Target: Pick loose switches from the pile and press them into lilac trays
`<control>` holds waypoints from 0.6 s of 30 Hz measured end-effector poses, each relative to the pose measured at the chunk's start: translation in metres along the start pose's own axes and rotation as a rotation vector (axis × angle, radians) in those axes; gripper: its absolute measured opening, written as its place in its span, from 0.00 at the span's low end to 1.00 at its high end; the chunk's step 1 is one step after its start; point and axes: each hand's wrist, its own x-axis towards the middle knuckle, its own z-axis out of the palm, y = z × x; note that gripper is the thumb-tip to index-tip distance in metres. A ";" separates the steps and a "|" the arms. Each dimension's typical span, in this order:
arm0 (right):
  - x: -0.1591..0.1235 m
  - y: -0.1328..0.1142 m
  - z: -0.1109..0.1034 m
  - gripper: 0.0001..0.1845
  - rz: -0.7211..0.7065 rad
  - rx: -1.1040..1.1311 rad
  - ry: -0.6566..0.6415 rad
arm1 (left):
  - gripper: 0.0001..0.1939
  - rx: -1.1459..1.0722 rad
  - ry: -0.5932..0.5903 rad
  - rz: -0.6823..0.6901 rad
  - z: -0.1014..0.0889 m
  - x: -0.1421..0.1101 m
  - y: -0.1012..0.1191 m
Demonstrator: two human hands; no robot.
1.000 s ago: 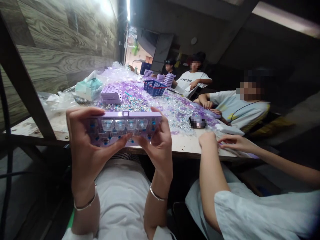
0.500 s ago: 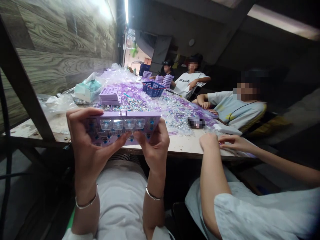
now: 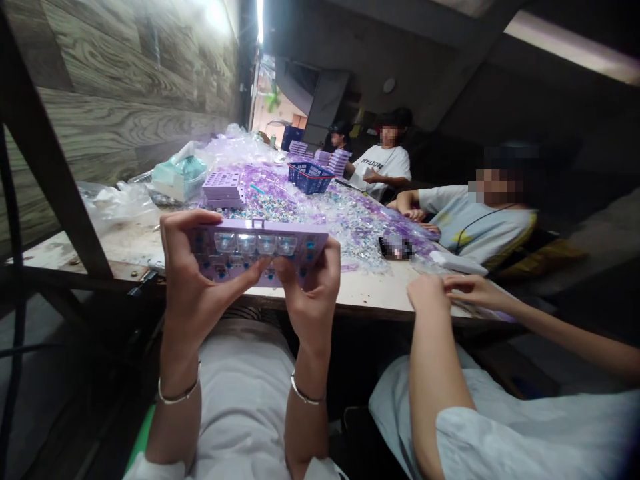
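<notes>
- A pale purple, rectangular plastic panel (image 3: 260,253) was held up at the centre-left of the frame, in front of the near edge of the counter (image 3: 357,287).
- The person's left hand (image 3: 193,293) gripped its left end: fingers curled over the top left corner, thumb laid across the front face.
- The person's right hand (image 3: 310,300) gripped its right end, the thumb on the lower front and the other fingers mostly hidden behind; the panel was pinched between the two hands.
- Four clear, squarish caps (image 3: 255,244) sat in a row along the panel's upper front, with small blue parts showing around them, blurred lower down.
- A thin silver-coloured bracelet (image 3: 309,400) circled each wrist.
- Beyond the panel, a short stack of perforated purple plastic trays (image 3: 223,190) stood left of centre, near a teal-and-white soft packet (image 3: 177,175).
- A heap of small white and blue parts (image 3: 350,233) spread over the middle, behind a dark, pixelated flat object (image 3: 396,248).
- A dark blue slatted plastic basket (image 3: 309,180) stood among them, upper centre.
- At the right, a co-worker's hands (image 3: 430,291) met at the counter's edge; what they held could not be made out.
</notes>
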 end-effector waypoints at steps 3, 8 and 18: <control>-0.002 0.000 0.005 0.18 -0.025 -0.014 0.028 | 0.30 -0.001 -0.026 0.006 -0.002 0.002 0.001; -0.004 0.003 0.009 0.18 -0.003 -0.121 0.002 | 0.30 0.094 -0.046 -0.008 -0.004 0.002 -0.001; -0.004 0.009 0.023 0.18 0.209 -0.058 0.027 | 0.31 0.171 -0.041 -0.064 -0.004 0.002 -0.010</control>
